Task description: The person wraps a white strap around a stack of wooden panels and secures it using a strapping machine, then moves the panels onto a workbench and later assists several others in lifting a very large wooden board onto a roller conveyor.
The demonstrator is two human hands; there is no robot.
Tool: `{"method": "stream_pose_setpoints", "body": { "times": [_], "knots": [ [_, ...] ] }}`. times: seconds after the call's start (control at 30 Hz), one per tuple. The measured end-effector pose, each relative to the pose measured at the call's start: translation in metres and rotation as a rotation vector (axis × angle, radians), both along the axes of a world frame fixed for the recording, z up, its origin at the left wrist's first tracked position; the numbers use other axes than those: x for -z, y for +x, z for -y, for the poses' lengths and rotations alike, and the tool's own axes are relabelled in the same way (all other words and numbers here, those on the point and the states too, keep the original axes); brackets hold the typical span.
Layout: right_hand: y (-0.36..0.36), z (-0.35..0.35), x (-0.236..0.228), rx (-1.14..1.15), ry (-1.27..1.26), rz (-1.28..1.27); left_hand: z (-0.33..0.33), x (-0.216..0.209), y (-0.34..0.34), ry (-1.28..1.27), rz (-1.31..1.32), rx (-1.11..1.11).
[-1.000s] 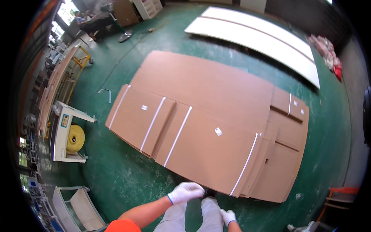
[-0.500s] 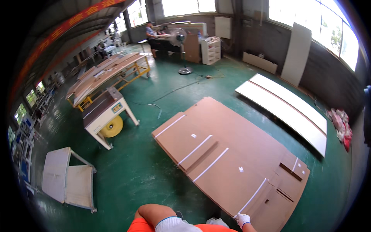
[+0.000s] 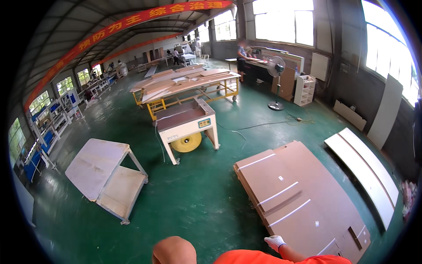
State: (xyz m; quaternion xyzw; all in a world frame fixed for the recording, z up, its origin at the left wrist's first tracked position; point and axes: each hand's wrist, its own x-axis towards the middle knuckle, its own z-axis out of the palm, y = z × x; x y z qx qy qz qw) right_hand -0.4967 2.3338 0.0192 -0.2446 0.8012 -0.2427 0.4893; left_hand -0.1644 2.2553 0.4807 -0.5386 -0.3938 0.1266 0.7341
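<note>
My right hand, in a white knitted glove, is low in the view beside the near left edge of a large stack of flat brown cardboard. Its fingers look curled together; what they hold, if anything, is too small to make out. White straps run across the top of the stack, and small white labels lie on it. At the bottom edge only my bent bare left arm shows; my left hand is out of view.
A low two-tier cart stands at left. Ahead are a strapping machine with a yellow reel and a yellow-framed table of boards. White panels lie right of the stack. A floor fan and a person are farther off.
My view has turned left, so the stack and white panels sit farther right. My right hand has come off the strap end near the stack's edge. My left glove has left the view.
</note>
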Motion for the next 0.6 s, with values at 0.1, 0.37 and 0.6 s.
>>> {"method": "stream_pose_setpoints", "body": {
  "times": [0.1,0.37,0.6],
  "knots": [
    [0.028,0.057,-0.039,-0.233,-0.013,-0.084,0.032,-0.002,0.03,0.015,-0.076,-0.134],
    [0.061,0.202,-0.119,-0.625,0.104,0.104,0.167,0.018,0.084,0.151,0.471,-0.499],
    [0.075,0.381,-0.142,-0.869,-0.344,0.183,0.301,0.028,0.105,0.604,0.723,-0.776]
  ]
}}
